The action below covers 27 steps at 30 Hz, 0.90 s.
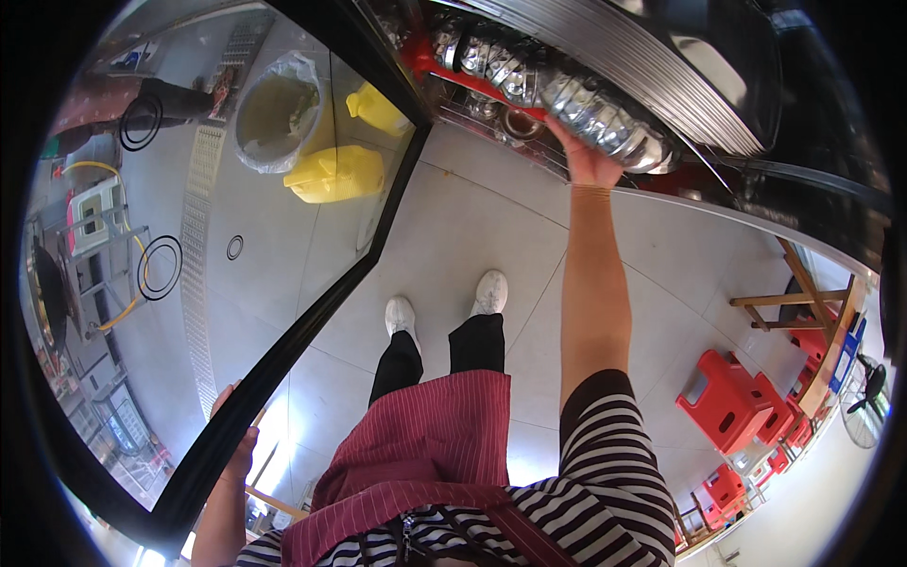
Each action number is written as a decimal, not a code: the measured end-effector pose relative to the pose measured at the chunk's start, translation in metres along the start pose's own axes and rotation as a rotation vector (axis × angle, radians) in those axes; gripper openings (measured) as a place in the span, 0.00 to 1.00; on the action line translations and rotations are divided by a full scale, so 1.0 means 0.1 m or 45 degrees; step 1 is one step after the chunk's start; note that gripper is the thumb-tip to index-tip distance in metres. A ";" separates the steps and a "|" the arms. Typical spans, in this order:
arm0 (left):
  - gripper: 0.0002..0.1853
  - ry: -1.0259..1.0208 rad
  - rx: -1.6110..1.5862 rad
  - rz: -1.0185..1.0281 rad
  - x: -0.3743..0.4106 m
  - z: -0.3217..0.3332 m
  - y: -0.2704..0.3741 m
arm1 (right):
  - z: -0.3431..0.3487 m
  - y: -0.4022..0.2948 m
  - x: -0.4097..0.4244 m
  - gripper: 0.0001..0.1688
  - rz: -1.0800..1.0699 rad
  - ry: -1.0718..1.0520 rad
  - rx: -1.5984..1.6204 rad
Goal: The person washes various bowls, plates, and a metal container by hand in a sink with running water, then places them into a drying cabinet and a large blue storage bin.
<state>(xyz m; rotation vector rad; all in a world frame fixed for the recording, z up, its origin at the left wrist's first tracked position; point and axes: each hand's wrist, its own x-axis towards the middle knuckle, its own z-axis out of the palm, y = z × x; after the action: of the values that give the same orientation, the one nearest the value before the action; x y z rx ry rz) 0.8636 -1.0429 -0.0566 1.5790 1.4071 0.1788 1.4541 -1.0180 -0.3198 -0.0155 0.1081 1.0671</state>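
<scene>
On the left my left hand (pixel 239 439) grips the black frame of a glass door (pixel 333 312), which stands swung out from a cabinet. My right hand (pixel 589 161) reaches into that cabinet and holds the near end of a stack of shiny cups or bowls (pixel 602 120) from below. Whether they are glass or metal, I cannot tell. More nested shiny vessels (pixel 496 67) lie further along the same shelf, beside a red strip (pixel 468 81). Under them, a round vessel (pixel 523 122) rests on a lower wire rack.
Through the door glass I see a plastic-lined bucket (pixel 244 120), two yellow jugs (pixel 336 173), a metal floor grating (pixel 198 212) and part of another person (pixel 163 99). Red plastic stools (pixel 730 404) and a wooden-legged table (pixel 836 305) stand at the right.
</scene>
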 end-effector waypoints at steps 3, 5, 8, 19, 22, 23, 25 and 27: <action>0.40 0.023 0.124 0.122 0.01 0.01 -0.14 | -0.15 -0.23 0.06 0.40 0.094 -0.029 -0.017; 0.42 0.031 0.168 0.131 0.02 0.02 -0.14 | -0.30 -0.40 0.07 0.38 0.144 -0.077 -0.077; 0.46 0.068 0.087 0.026 0.02 0.07 -0.08 | -0.25 -0.45 0.13 0.37 0.259 -0.035 -0.093; 0.36 0.074 -0.122 0.011 0.10 0.35 -0.26 | -0.12 -0.78 0.07 0.32 0.139 0.586 -0.338; 0.21 0.009 -0.270 0.025 0.00 0.48 -0.58 | 0.10 -0.44 -0.15 0.34 -0.043 0.601 -0.558; 0.21 -0.016 -0.217 -0.094 0.00 0.55 -0.60 | 0.23 -0.28 -0.25 0.35 -0.066 0.623 -0.460; 0.22 -0.070 -0.089 -0.309 0.07 0.66 -0.59 | 0.28 -0.17 -0.32 0.33 -0.175 0.734 -0.834; 0.22 0.193 -0.270 -0.595 0.22 1.10 -0.40 | 0.15 -0.18 -0.27 0.31 -0.198 0.805 -1.051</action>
<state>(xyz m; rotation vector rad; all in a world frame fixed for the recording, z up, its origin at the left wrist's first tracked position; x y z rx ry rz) 0.9159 -1.0905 -0.1520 1.0490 1.7732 0.1626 1.4586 -1.0494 -0.3029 -1.0922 0.2240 0.8572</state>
